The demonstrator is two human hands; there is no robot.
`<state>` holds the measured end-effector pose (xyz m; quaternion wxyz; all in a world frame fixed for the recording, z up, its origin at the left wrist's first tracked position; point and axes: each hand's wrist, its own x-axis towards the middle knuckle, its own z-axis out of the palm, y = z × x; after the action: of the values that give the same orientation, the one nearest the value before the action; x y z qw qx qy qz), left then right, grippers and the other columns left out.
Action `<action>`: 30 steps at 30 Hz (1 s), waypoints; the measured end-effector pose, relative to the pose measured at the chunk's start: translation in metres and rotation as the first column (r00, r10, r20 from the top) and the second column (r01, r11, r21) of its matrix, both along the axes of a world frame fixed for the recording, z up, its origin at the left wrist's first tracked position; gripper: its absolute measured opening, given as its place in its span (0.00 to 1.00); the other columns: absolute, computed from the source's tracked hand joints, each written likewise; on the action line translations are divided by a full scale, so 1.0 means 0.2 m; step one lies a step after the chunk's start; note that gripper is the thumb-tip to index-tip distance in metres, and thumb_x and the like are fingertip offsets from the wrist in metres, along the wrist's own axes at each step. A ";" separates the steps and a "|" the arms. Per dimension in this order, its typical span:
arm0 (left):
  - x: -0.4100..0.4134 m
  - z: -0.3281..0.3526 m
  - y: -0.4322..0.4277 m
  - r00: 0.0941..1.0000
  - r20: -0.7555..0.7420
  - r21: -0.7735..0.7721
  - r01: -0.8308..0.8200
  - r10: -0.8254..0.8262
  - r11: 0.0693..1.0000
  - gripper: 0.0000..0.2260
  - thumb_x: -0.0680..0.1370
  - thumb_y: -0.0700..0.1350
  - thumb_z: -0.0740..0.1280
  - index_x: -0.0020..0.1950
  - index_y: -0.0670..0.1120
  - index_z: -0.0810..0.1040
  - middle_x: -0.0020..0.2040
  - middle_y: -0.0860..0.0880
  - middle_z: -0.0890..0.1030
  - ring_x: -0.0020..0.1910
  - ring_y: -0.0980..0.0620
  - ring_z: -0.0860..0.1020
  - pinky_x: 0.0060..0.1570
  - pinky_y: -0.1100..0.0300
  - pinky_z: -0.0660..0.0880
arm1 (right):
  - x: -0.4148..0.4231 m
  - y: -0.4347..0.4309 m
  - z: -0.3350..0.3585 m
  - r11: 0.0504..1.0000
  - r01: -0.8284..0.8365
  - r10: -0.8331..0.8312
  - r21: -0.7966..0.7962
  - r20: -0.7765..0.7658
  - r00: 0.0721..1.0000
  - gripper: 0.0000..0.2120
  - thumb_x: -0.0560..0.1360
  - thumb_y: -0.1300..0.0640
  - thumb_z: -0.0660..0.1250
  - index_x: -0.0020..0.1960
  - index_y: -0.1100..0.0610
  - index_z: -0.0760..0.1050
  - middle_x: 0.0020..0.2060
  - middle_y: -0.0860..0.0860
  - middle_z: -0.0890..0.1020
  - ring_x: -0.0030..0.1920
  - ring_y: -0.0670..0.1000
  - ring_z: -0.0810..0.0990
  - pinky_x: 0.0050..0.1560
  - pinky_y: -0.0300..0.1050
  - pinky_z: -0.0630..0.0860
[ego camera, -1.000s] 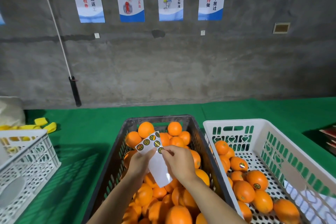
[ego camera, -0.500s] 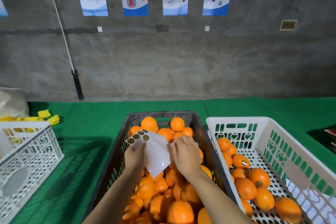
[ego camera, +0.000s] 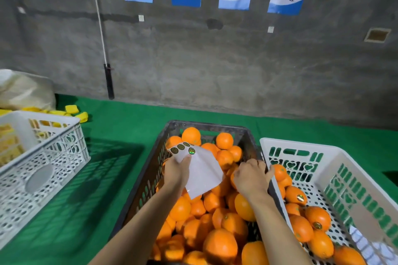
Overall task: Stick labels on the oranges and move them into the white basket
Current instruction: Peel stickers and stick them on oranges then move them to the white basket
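Observation:
A dark grey crate in front of me is full of oranges. My left hand pinches a white label sheet over the crate, with round stickers in a row at the sheet's top edge. My right hand is curled over an orange at the crate's right side, beside the wall. Most of that orange is hidden under the fingers. To the right stands the white basket with several oranges in it, some bearing stickers.
A second white basket stands at the left on the green table cover, with yellow pieces in and behind it. A pale sack lies at the far left. A concrete wall with posters rises behind the table.
My right hand has left the label sheet and gone right and down onto an orange near the crate's right wall. My left hand keeps the sheet. The view has tilted down and to the left.

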<state>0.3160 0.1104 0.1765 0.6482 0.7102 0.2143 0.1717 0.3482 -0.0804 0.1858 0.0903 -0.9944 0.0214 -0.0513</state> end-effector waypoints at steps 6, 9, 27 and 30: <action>0.00 0.01 -0.01 1.000 -0.027 0.022 0.010 -0.009 1.000 0.08 0.82 0.47 0.65 0.44 0.49 0.78 0.41 0.45 0.82 0.39 0.48 0.79 0.38 0.56 0.74 | -0.02 0.01 0.00 0.999 0.028 -0.028 0.031 0.002 1.000 0.11 0.81 0.58 0.60 0.41 0.50 0.73 0.50 0.49 0.79 0.65 0.55 0.69 0.76 0.69 0.42; -0.01 0.01 -0.01 0.999 -0.032 0.023 0.003 -0.003 1.000 0.09 0.82 0.47 0.64 0.42 0.50 0.77 0.43 0.45 0.83 0.41 0.48 0.79 0.40 0.55 0.75 | -0.02 0.02 -0.02 0.998 0.048 -0.050 0.040 0.054 0.997 0.11 0.79 0.59 0.62 0.39 0.50 0.73 0.45 0.49 0.79 0.60 0.54 0.72 0.76 0.67 0.43; 0.00 0.01 -0.01 0.997 -0.079 0.010 0.025 -0.024 1.000 0.08 0.82 0.49 0.65 0.50 0.45 0.78 0.46 0.42 0.82 0.42 0.48 0.79 0.38 0.60 0.74 | 0.03 0.03 -0.09 0.999 0.038 -0.036 -0.012 0.174 0.984 0.16 0.81 0.57 0.60 0.66 0.47 0.74 0.58 0.48 0.81 0.64 0.55 0.75 0.76 0.65 0.43; 0.00 0.01 -0.02 0.997 -0.079 0.015 0.027 -0.026 1.000 0.07 0.82 0.48 0.64 0.50 0.46 0.78 0.45 0.45 0.82 0.43 0.48 0.80 0.36 0.62 0.74 | 0.01 0.03 -0.08 0.998 0.034 -0.027 -0.055 0.119 0.993 0.12 0.81 0.51 0.59 0.62 0.48 0.76 0.56 0.47 0.81 0.65 0.54 0.74 0.75 0.66 0.38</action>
<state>0.3163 0.1074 0.1783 0.6358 0.7245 0.2287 0.1367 0.3507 -0.0751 0.1690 0.0622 -0.9913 0.0299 -0.1118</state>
